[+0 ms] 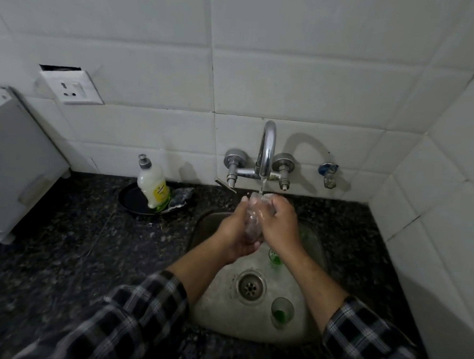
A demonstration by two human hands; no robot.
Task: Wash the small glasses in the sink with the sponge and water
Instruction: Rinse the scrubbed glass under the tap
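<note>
The person holds a clear glass [252, 222] up under the tap [266, 150], so the water [262, 186] runs right onto it. The left hand [235, 234] is curled round the bottom half of the glass and holds it from below, so it cannot slip down. The right hand [279, 223] is wrapped round the top part with bent fingers, likely to rub it while the water runs. How the fingertips sit at the rim is too blurry to tell.

The glass is over the back part of the sink [216, 311], so drips fall in there and not on the counter [87, 253]. A second glass [282, 311], with green at its bottom, stands near the drain [250, 287]. A third glass [275, 258], also green inside, stands in the sink below the right hand and is partly hidden. They seem to wait for their turn.

The sponge [180, 199] lies on a black plate [132, 200] beside the soap bottle [153, 186], well apart from both hands. So this looks like rinsing, not scrubbing.
</note>
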